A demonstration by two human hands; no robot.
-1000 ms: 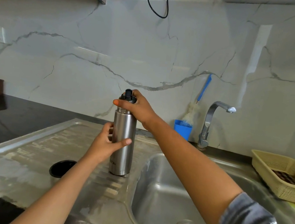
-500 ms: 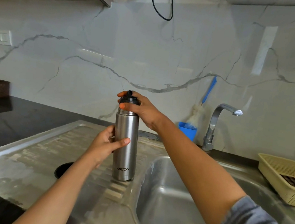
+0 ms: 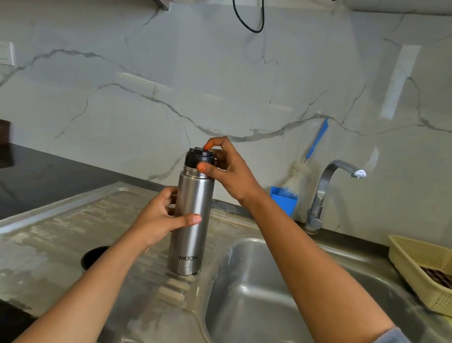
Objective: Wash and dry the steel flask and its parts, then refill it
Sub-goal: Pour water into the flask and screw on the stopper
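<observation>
marble wall behind; steel drainboard [image 3: 40, 234] at lower left, where a dark round piece [image 3: 93, 256] lies beside our arm. our left hand [image 3: 156, 219] wraps the flask [image 3: 190, 224], upright at centre, and our right hand [image 3: 227, 171] pinches its black stopper [image 3: 199, 158]. we should clamp the body firmly and twist level. rightward sit basin [image 3: 245, 302], brush [image 3: 317, 138], tap [image 3: 324, 183] and basket [image 3: 436, 300]. none of them seems to block us.

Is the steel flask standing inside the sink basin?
No, the steel flask stands upright on the draining board beside the sink basin, left hand gripping it, right hand pinching its black cap.
</observation>
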